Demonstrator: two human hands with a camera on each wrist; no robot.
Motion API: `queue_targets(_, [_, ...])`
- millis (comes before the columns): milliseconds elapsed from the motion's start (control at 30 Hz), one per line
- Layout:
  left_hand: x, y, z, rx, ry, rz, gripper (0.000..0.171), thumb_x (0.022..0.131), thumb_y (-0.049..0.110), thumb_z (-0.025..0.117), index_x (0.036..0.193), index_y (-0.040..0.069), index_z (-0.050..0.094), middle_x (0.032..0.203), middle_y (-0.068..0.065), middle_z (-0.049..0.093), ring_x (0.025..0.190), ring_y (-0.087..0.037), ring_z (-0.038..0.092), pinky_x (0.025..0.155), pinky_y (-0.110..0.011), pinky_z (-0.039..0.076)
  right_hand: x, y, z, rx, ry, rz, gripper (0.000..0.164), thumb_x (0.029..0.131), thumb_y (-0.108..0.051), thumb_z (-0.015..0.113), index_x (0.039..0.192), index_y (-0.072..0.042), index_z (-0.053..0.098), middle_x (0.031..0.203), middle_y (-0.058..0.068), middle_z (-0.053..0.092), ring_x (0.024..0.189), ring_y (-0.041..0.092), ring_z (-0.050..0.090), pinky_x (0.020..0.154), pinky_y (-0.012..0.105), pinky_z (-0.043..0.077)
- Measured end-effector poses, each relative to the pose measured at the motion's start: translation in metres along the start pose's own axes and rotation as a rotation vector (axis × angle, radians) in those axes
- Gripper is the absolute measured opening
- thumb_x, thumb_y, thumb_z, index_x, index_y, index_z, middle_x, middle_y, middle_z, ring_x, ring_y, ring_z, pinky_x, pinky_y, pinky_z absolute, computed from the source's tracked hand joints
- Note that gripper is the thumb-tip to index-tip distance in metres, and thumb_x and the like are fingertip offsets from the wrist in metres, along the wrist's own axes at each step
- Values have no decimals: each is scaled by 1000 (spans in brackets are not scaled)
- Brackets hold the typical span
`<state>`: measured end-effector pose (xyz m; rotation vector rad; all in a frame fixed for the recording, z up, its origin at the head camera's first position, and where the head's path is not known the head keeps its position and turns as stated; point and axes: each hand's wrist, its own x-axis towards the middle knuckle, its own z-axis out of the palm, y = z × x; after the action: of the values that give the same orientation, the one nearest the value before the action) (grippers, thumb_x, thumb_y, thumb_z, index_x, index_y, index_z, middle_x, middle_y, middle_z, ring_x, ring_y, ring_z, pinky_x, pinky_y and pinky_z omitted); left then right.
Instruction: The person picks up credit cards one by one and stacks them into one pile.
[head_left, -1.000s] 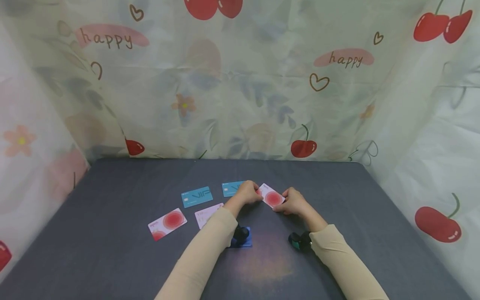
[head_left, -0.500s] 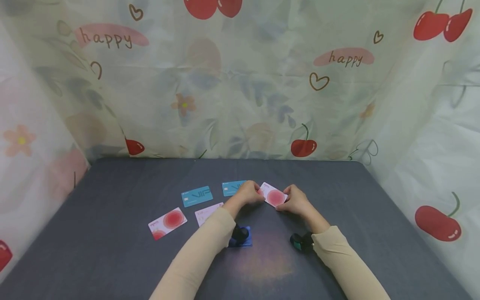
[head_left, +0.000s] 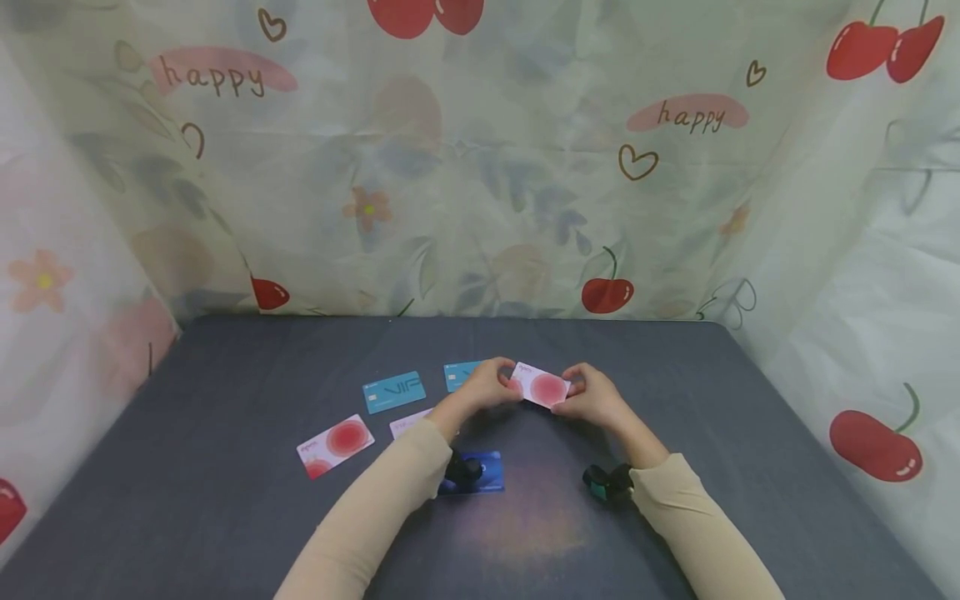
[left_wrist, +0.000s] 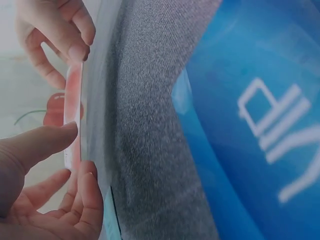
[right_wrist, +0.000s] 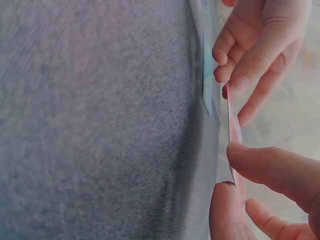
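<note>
Between both hands is a white card with red circles [head_left: 542, 385], raised a little off the dark table. My left hand [head_left: 486, 385] pinches its left end between thumb and fingers, and my right hand [head_left: 596, 395] pinches its right end. Seen from the left wrist, the card [left_wrist: 73, 105] is nearly edge-on, with the left thumb on its face. In the right wrist view the same card [right_wrist: 233, 125] also appears edge-on. A blue VIP card [head_left: 459, 374] lies just left of my left hand, partly hidden by it.
Left on the dark table [head_left: 225, 517] lie another blue VIP card [head_left: 394, 392], a red-circled card [head_left: 335, 446] and a pale pink card [head_left: 405, 423] partly covered by the left arm. Below the left wrist is a dark blue card [head_left: 491, 472]. A patterned curtain [head_left: 480, 208] stands behind.
The red-circled card between the hands has risen off the table and turned more level. My left hand has shifted slightly left, uncovering more of the dark blue card.
</note>
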<state>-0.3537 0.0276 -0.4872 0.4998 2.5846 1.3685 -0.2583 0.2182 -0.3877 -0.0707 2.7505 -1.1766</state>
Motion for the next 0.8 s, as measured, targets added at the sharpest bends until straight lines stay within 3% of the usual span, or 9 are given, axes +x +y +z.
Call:
queue_targets(133, [-52, 60, -30, -42, -22, -53, 61, 74, 8, 73, 130, 3, 50, 88, -16, 66, 67, -18, 56, 60, -26, 46, -3, -3, -1, 37, 2, -32, 54, 71, -9, 78, 116, 4, 50, 90, 18, 64, 69, 11, 59, 62, 23, 47])
queue_targets(233, [-71, 79, -39, -48, -8, -47, 59, 76, 3, 70, 131, 0, 48, 92, -20, 65, 68, -17, 54, 58, -22, 41, -4, -4, -1, 44, 6, -43, 54, 71, -9, 78, 117, 4, 50, 90, 18, 64, 68, 10, 59, 62, 23, 47])
queue_targets(400, [-82, 84, -45, -42, 0, -46, 59, 77, 2, 70, 132, 2, 47, 95, -19, 64, 67, -15, 52, 57, -21, 40, -5, -6, -2, 53, -1, -41, 54, 73, -8, 77, 118, 4, 50, 93, 19, 64, 69, 10, 60, 64, 23, 48])
queue_targets(800, [-90, 84, -51, -45, 9, -38, 59, 78, 5, 71, 132, 6, 48, 92, -17, 63, 64, -14, 48, 53, -21, 38, -9, -8, 0, 84, -6, -81, 53, 73, -5, 76, 119, 4, 51, 92, 19, 63, 72, 11, 63, 64, 25, 50])
